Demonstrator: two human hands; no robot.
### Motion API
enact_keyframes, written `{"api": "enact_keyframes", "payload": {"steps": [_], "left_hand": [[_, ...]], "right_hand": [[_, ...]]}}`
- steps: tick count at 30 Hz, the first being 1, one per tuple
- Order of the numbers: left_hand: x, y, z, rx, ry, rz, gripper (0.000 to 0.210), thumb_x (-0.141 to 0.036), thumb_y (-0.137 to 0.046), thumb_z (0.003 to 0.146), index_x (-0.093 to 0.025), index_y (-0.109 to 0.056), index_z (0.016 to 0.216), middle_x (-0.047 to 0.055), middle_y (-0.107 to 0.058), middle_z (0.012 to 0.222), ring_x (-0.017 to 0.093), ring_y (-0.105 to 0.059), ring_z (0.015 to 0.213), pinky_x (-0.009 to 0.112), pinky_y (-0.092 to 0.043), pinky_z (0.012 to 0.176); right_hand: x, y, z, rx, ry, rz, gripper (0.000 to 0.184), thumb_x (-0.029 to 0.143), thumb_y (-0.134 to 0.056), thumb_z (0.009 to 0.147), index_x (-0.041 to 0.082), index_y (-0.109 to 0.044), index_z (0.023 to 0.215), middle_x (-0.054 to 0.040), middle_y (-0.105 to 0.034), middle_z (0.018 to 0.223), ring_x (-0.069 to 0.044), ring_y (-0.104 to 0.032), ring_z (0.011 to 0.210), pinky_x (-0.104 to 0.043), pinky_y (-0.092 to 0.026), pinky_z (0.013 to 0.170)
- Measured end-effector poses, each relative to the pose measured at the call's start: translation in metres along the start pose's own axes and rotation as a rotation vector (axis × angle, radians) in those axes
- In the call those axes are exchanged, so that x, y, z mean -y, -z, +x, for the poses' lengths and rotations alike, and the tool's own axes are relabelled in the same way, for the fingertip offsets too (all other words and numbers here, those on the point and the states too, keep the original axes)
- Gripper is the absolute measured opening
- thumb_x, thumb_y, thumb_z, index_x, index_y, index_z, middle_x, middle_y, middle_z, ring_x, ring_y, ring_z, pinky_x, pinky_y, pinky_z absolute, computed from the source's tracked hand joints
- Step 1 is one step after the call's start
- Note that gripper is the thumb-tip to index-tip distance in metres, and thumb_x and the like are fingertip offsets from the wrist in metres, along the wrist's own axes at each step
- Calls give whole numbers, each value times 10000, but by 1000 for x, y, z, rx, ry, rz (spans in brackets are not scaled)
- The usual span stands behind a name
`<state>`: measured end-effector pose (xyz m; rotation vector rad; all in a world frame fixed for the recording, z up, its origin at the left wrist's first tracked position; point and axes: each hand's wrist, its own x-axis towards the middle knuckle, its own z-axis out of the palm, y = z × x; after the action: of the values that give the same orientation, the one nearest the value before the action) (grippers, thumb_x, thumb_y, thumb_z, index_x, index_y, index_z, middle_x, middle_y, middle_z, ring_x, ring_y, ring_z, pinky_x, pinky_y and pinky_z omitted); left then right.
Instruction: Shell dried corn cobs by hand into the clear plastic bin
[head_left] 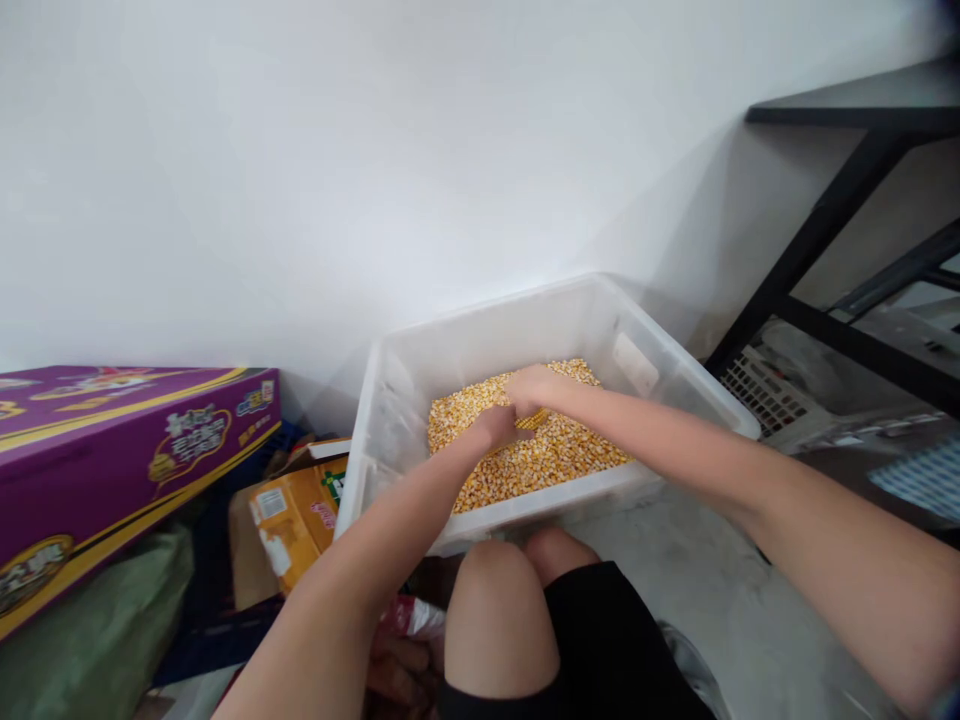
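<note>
A translucent white plastic tub [480,312] stands in front of me, its bottom covered with loose yellow corn kernels [555,455]. Over the kernels my two hands meet, low inside the tub. Between them shows a corn cob [532,420] with rows of yellow kernels, partly covered by fingers. My left hand [498,427] is closed on the cob from the near left side. My right hand [528,389] is closed over it from above, its fingers curled down and mostly hidden.
A large purple box [142,450] and an open orange carton [296,515] lie to the left. On the right stand a black-framed rack [810,240] and a white plastic basket [769,390]. A white wall [375,150] rises behind the tub; my knees are just before it.
</note>
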<state>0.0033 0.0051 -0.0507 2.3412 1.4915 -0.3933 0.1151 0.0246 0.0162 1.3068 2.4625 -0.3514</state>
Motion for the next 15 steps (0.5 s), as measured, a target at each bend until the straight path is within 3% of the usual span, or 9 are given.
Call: {"api": "enact_keyframes", "payload": {"steps": [3, 8, 15], "left_hand": [[2, -1, 3, -3, -33, 44, 705, -651, -496, 728, -176, -487, 1249, 146, -596, 1188, 308, -563, 1073, 338, -427, 861], [2, 0, -2, -1, -41, 76, 718, -698, -415, 744, -152, -486, 1205, 169, -608, 1146, 309, -582, 1028, 346, -437, 821], [6, 3, -4, 18, -66, 72, 736, -719, -419, 716, -155, -498, 1181, 164, -606, 1144, 301, -584, 1013, 334, -445, 793]], "right_hand": [[-17, 0, -5, 44, 9, -28, 356, 299, -610, 637, 102, -715, 914, -156, -687, 922, -253, -640, 779, -295, -464, 634], [-44, -15, -5, 73, 35, 174, 373, 369, -581, 662, 109, -715, 894, -94, -684, 817, -190, -595, 664, -255, -393, 539], [-67, -39, 7, 295, -61, 460, 426, 459, -551, 693, 129, -704, 915, -40, -605, 676, -87, -419, 447, -235, -307, 450]]}}
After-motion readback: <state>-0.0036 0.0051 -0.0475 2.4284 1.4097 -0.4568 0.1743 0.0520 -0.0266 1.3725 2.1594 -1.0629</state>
